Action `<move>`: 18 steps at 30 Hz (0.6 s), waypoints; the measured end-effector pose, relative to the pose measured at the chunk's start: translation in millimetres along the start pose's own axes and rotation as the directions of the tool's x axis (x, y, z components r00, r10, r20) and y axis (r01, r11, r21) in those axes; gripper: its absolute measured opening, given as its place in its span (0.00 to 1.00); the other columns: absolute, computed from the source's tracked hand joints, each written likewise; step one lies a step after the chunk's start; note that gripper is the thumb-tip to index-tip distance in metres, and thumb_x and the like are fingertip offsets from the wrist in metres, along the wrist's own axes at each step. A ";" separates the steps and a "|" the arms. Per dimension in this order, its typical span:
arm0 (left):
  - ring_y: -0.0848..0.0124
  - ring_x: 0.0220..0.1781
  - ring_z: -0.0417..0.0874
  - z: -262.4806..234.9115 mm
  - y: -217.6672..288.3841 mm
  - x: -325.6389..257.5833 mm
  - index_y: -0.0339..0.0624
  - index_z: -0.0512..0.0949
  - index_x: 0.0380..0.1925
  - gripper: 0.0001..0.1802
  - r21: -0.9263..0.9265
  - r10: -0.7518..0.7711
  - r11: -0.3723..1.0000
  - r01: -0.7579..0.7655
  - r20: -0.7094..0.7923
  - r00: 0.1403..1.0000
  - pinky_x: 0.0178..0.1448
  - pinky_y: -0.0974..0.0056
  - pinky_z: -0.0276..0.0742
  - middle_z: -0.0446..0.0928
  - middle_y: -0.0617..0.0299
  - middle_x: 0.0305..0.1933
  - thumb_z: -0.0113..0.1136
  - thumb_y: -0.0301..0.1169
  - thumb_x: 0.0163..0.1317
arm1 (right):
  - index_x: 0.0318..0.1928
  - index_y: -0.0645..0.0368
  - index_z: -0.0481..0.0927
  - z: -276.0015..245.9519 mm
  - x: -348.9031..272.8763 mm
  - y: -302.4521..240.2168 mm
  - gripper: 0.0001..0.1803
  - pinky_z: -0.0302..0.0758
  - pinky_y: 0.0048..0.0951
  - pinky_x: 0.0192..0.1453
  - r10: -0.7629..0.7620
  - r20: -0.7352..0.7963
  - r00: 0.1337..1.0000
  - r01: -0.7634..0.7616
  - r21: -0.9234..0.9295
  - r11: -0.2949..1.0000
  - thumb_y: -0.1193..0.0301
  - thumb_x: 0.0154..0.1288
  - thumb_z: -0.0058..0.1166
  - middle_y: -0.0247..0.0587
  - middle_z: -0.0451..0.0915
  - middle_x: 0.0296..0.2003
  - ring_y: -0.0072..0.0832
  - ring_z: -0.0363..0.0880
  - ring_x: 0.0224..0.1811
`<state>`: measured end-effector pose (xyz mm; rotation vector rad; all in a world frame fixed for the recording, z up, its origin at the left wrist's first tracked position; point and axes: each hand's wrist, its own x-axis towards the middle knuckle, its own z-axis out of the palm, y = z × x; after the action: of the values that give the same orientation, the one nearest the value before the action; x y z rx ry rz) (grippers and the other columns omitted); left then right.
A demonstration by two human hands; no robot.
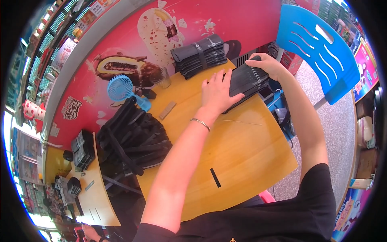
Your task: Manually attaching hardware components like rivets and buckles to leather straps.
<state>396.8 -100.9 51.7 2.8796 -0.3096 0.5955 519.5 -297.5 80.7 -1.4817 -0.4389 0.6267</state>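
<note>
A stack of flat black packages [246,82] with pale printing lies at the far right edge of the yellow wooden table [258,149]. My left hand [217,90] rests against its left end, fingers spread and thumb reaching along the near side. Around the right end, my right hand [269,65] is closed on the stack. Just beyond stands a similar banded stack [199,55]. A heap of black fabric-like strips [135,137] fills the table's left side. One short black strip [215,177] lies nearer me, and a thin stick [244,122] lies close to the held stack.
A light-blue fan [120,88], a clear glass [163,78] and a small tan block [167,109] are at the table's far left. A blue chair [322,52] stands right. Lower left, another person's hand [90,233] shows near a second table [98,213].
</note>
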 end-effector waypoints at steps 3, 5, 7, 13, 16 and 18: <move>0.61 0.60 0.71 -1.9 -2.2 1.0 0.44 0.66 0.60 0.46 -0.016 0.000 1.000 0.000 0.007 1.000 0.60 0.52 0.63 0.69 0.53 0.59 0.66 0.57 0.44 | 0.36 0.60 0.76 5.9 -7.5 -4.1 0.12 0.72 0.22 0.45 0.022 -0.191 0.981 -0.072 -0.260 0.963 0.66 0.59 0.61 0.36 0.79 0.37 0.19 0.76 0.41; 0.61 0.60 0.71 -2.4 -2.6 0.6 0.44 0.66 0.60 0.46 -0.002 -0.007 1.000 0.007 0.021 1.000 0.60 0.52 0.63 0.69 0.53 0.58 0.65 0.58 0.45 | 0.41 0.61 0.76 4.9 -10.8 -3.6 0.15 0.70 0.21 0.45 -0.064 -0.196 0.979 -0.011 -0.360 0.933 0.65 0.58 0.61 0.34 0.77 0.34 0.19 0.74 0.40; 0.61 0.60 0.71 -3.0 -2.6 1.5 0.43 0.66 0.60 0.46 0.011 -0.012 1.000 0.012 0.031 0.999 0.60 0.52 0.63 0.70 0.52 0.58 0.64 0.58 0.45 | 0.43 0.61 0.76 3.0 -13.7 -0.9 0.16 0.70 0.22 0.46 -0.118 -0.207 0.971 0.022 -0.414 0.910 0.66 0.58 0.61 0.34 0.77 0.35 0.19 0.74 0.40; 0.60 0.61 0.71 -4.4 -3.4 5.3 0.41 0.66 0.61 0.47 0.011 -0.020 1.000 0.019 0.103 0.994 0.61 0.54 0.63 0.70 0.52 0.59 0.60 0.63 0.47 | 0.47 0.60 0.75 2.1 -8.0 18.1 0.18 0.69 0.26 0.53 -0.383 -0.235 0.893 0.170 -0.612 0.772 0.67 0.58 0.60 0.40 0.78 0.42 0.25 0.74 0.47; 0.61 0.62 0.70 -5.7 -4.9 9.3 0.38 0.65 0.60 0.49 -0.028 -0.045 0.998 0.049 0.136 0.990 0.61 0.56 0.64 0.69 0.52 0.61 0.59 0.65 0.47 | 0.48 0.60 0.75 -1.0 -6.0 23.4 0.19 0.69 0.29 0.55 -0.454 -0.241 0.858 0.207 -0.647 0.734 0.68 0.58 0.61 0.42 0.78 0.45 0.29 0.75 0.50; 0.61 0.62 0.71 -6.6 -9.6 10.7 0.35 0.66 0.59 0.51 -0.085 -0.040 0.995 0.052 0.144 0.989 0.61 0.57 0.65 0.70 0.51 0.61 0.59 0.65 0.45 | 0.49 0.59 0.75 1.6 -7.0 20.6 0.19 0.69 0.29 0.56 -0.444 -0.250 0.860 0.197 -0.641 0.742 0.69 0.58 0.61 0.41 0.78 0.46 0.28 0.75 0.50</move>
<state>406.3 -92.0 60.7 2.8405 -0.2815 0.3598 510.7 -301.2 61.1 -2.0152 -0.6009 -0.1337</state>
